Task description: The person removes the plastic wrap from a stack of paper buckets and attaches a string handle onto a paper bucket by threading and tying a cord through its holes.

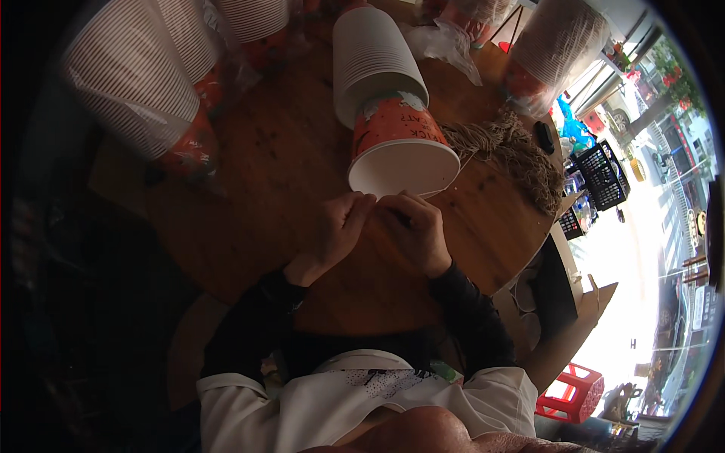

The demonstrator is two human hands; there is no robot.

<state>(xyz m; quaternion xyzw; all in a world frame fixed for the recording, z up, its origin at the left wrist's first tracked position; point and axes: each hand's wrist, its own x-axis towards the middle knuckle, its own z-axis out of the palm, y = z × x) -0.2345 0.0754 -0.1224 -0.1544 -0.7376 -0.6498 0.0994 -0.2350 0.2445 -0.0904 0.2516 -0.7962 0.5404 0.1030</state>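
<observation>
An orange printed paper bucket [400, 124] lies on its side, its white open mouth [404, 170] toward me. Its base end sits in the mouth of a stack of nested white paper buckets [375, 60]. My left hand [343, 226] is closed, thumb and fingers pinched at the near edge of the bucket's rim. Beside it my right hand [417, 226] is closed too, its fingertips at the same rim. What the fingertips hold is too small to make out. A bundle of brown twine [513, 155] lies right of the bucket, and a thin strand shows near my right hand.
Plastic-wrapped stacks of paper buckets [128, 83] stand at the far left, another wrapped stack [555, 53] at the far right. A small black object [544, 137] lies by the round wooden table's [249, 219] right edge. Beyond are black crates [600, 175], open cardboard [578, 325] and a red stool [572, 392].
</observation>
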